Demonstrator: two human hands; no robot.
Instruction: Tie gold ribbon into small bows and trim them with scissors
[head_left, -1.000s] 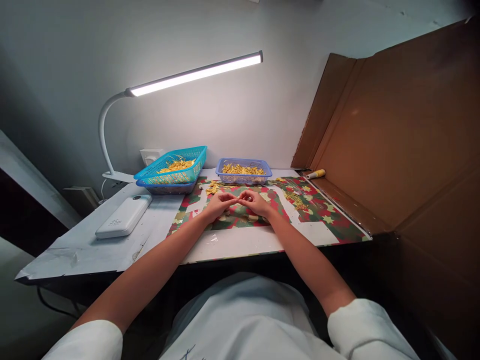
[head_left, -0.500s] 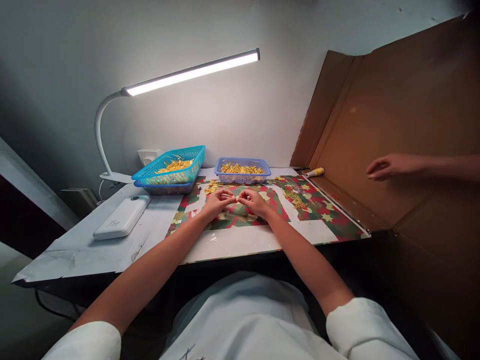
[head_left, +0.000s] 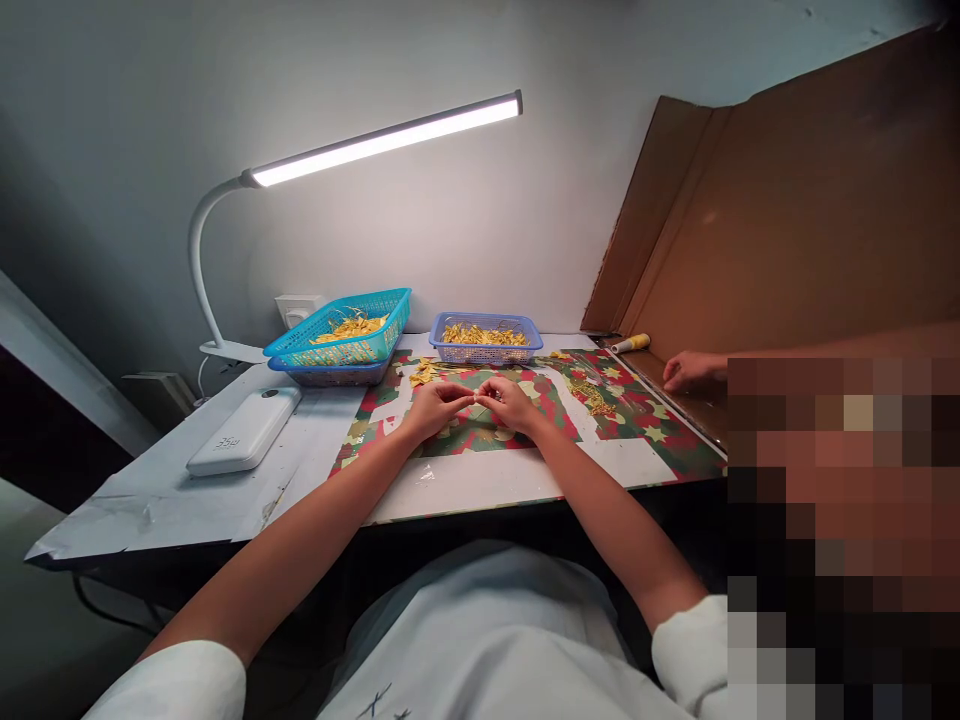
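Over the middle of the patterned table cover [head_left: 551,408], my left hand [head_left: 437,410] and my right hand [head_left: 508,404] meet at the fingertips. Both are pinched closed on something too small to make out. Just behind them lie several yellow ribbon-like pieces [head_left: 429,371]. Farther back, a purple-blue basket [head_left: 487,354] holds many gold and yellow pieces [head_left: 484,336]. To the right of my hands rests a small heap of thin gold strands [head_left: 592,398].
A turquoise basket [head_left: 337,350] with yellow pieces sits on a blue one at back left. A white power bank [head_left: 244,435] and a lit lamp [head_left: 386,140] are left. Cardboard [head_left: 795,220], a yellow-and-white tube [head_left: 630,344] and another person's hand [head_left: 690,370] are on the right.
The other person's hand at the right has come down and left, near the table's right edge, and a blurred patch now covers that side. My hands stay almost in place, fingertips together.
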